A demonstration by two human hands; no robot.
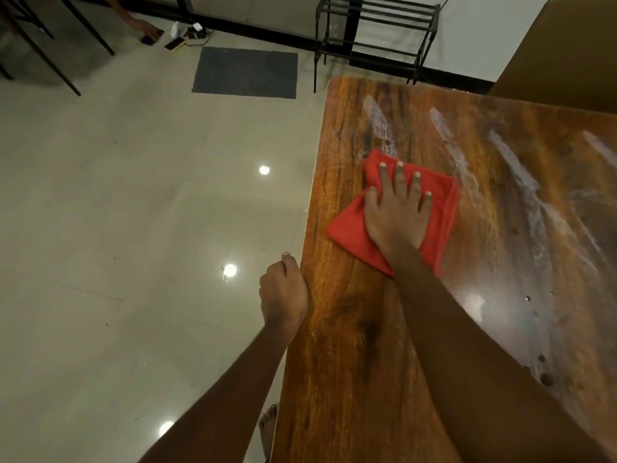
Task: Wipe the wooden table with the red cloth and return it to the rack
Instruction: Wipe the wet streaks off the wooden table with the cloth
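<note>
A folded red cloth [350, 228] lies flat on the wooden table [484, 262], near its left edge. My right hand [397, 212] presses down on the cloth with straight, spread fingers. White smeared streaks run across the tabletop to the right of the cloth. At the table's left edge my left hand [283, 292] hangs with curled fingers; whether it grips the edge is hidden. A black metal rack [377, 31] stands on the floor beyond the far end of the table.
Glossy light tiles cover the floor at left, with a dark mat [245, 73] near the rack. Another person's hand [147, 28] touches phones and a charger on the floor at the far wall. Chair legs stand at top left. A brown board leans at top right.
</note>
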